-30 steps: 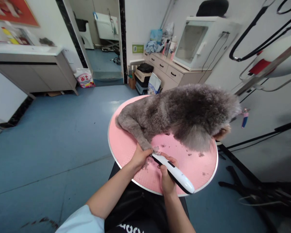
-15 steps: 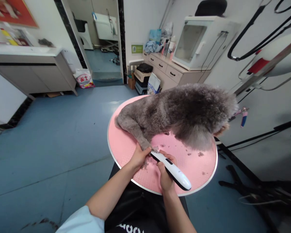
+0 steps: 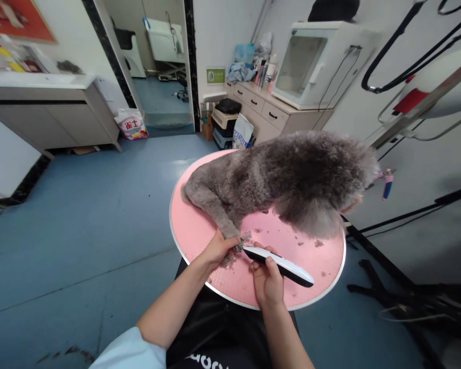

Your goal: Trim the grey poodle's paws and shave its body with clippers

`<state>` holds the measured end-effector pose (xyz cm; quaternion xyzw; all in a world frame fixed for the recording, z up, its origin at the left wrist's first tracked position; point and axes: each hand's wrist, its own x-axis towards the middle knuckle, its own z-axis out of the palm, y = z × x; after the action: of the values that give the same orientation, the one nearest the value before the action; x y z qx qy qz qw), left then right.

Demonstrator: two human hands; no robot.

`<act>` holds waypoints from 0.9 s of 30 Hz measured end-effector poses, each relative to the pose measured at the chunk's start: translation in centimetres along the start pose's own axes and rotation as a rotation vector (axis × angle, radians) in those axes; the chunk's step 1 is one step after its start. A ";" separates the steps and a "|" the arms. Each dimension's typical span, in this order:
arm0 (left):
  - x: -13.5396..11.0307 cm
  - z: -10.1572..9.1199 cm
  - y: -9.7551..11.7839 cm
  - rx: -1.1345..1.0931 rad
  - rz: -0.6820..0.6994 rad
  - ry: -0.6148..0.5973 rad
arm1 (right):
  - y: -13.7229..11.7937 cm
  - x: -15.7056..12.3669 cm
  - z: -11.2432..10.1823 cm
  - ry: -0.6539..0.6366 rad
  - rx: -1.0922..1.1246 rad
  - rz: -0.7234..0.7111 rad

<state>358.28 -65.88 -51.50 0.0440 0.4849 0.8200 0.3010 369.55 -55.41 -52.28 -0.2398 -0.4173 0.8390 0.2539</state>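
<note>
A grey curly-haired dog (image 3: pixel 249 174) is on a round pink grooming table (image 3: pixel 192 220), its rump at the left and its fluffy head at the right. My left hand (image 3: pixel 219 248) is closed around the dog's hind paw (image 3: pixel 236 241) near the front of the table. In my right hand (image 3: pixel 268 279) lies a white and black hair clipper (image 3: pixel 288 267), gripped between thumb and fingers. The clipper's head meets the paw beside my left thumb; the exact contact is too small to make out. Tufts of cut grey fur (image 3: pixel 227 261) lie under and around the paw.
Behind the table stands a drawer cabinet (image 3: pixel 267 115) carrying a white glass-fronted box (image 3: pixel 303 66). A metal arm (image 3: pixel 426 100) and black hoses (image 3: pixel 399 72) hang at the right. Nail clippers (image 3: pixel 387 184) hang near the dog's head. Black stand legs (image 3: pixel 372 287) spread on the floor at right.
My right hand has rolled the clipper, so more of its black underside shows and its rear end has swung up and right. My left hand keeps hold of the paw.
</note>
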 end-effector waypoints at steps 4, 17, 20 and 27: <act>-0.1 -0.2 0.1 -0.067 -0.046 -0.028 | 0.4 0.2 0.0 0.015 0.055 -0.018; -0.5 -0.5 0.5 -0.130 -0.146 -0.104 | 0.6 0.4 0.5 -0.040 -0.013 -0.038; -0.3 -0.6 0.0 -0.117 -0.152 -0.080 | 0.8 0.1 0.3 -0.061 -0.169 -0.201; 0.1 -0.8 -0.8 -0.186 -0.147 -0.054 | 1.4 -1.5 2.0 -0.088 -0.533 -0.498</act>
<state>358.30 -66.16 -52.53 0.0025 0.4002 0.8357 0.3760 369.14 -58.22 -52.08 -0.1523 -0.6772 0.6228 0.3609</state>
